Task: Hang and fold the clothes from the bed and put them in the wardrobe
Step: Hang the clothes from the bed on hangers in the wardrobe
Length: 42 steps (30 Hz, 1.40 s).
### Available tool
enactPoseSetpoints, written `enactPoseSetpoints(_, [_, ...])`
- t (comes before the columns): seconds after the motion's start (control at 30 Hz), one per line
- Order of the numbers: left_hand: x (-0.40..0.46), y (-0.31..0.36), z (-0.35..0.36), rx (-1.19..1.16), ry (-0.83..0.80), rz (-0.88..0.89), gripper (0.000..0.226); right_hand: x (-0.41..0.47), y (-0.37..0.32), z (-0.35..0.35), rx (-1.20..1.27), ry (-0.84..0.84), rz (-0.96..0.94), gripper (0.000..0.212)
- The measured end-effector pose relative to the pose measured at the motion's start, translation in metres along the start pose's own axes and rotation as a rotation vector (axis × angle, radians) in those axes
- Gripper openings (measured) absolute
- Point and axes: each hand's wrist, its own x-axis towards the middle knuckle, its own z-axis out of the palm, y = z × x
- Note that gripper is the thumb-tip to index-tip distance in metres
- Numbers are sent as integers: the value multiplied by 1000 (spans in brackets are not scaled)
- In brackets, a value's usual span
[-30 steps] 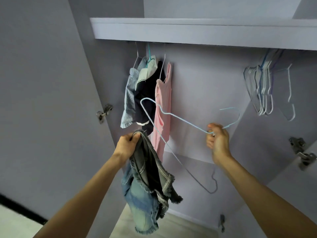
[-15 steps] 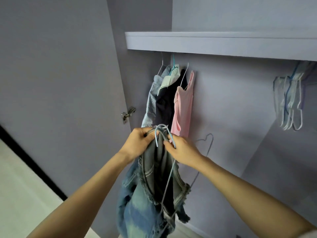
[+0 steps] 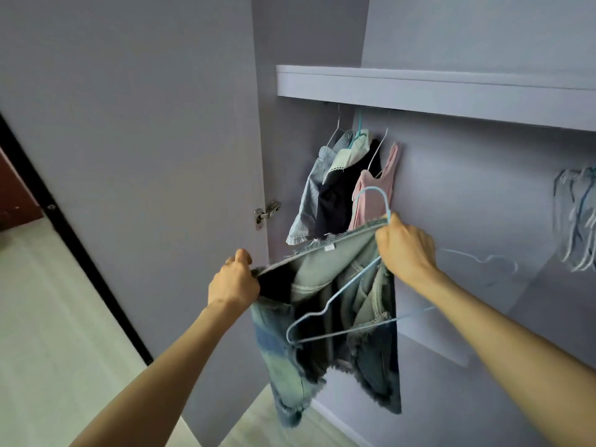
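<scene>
A: Which step is the person on?

B: Hanging, by the look of it. The denim shorts (image 3: 325, 321) sit at the centre of the view, waistband stretched open, with the light blue hanger (image 3: 342, 304) partly inside and its hook poking up toward 1 o'clock.

A: And the hands?

B: The left hand (image 3: 233, 282), at 9 o'clock of the shorts, has its fingers curled tight round the waistband's left end. The right hand (image 3: 403, 246), at 2 o'clock, pinches the other end together with the hanger's neck.

A: What does the next move call for?

B: Probably seating the waistband over the hanger's shoulders, then lifting the hook under the shelf (image 3: 419, 91) at 12 o'clock, beside the hung garments (image 3: 342, 185), the pink top (image 3: 374, 195) nearest.

A: Anything else?

B: Spare hangers (image 3: 577, 217) hang at 3 o'clock, well apart.
</scene>
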Motion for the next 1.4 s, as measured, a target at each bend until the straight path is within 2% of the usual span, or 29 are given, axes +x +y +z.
enactPoseSetpoints(0.23, [18, 5, -8, -251, 23, 28, 35, 8, 13, 11, 123, -146, 251, 34])
enactPoseSetpoints(0.4, [12, 16, -18, -2, 170, 208, 19, 2, 12, 18, 155, -47, 371, 34])
enactPoseSetpoints(0.53, [4, 31, -28, -48, 210, 251, 24, -3, -3, 20, 254, -41, 374, 29])
enactPoseSetpoints(0.67, [-18, 55, -14, -115, 134, 331, 23, -12, -32, 26, 339, -55, 263, 28])
enactPoseSetpoints(0.8, [-21, 66, -9, -305, 137, 298, 27, -20, -48, 30, 337, -80, 130, 20])
enactPoseSetpoints(0.9, [-19, 64, -12, -352, 51, 316, 32, -20, -47, 34, 517, -34, 247, 22])
enactPoseSetpoints(1.0, [-35, 59, -3, -340, -148, 396, 10, -11, -37, 38, 686, 33, 373, 14])
enactPoseSetpoints(1.03, [-39, 57, 1, -281, -191, 419, 25, -9, -36, 37, 722, 65, 375, 12])
enactPoseSetpoints(1.07, [-40, 54, 4, -168, -180, 428, 36, -9, -36, 36, 747, 95, 363, 18])
enactPoseSetpoints(1.17, [-32, 50, 2, 137, 177, 418, 44, -10, -40, 29, 821, 153, 293, 31])
enactPoseSetpoints(1.27, [-21, 49, -7, 165, 391, 516, 40, -10, -49, 22, 895, 158, 210, 37])
enactPoseSetpoints(1.33, [-14, 48, -11, 108, 361, 572, 33, -9, -52, 17, 936, 144, 170, 39])
enactPoseSetpoints(1.4, [-9, 46, -16, 48, 315, 663, 20, -8, -50, 15, 961, 99, 134, 32])
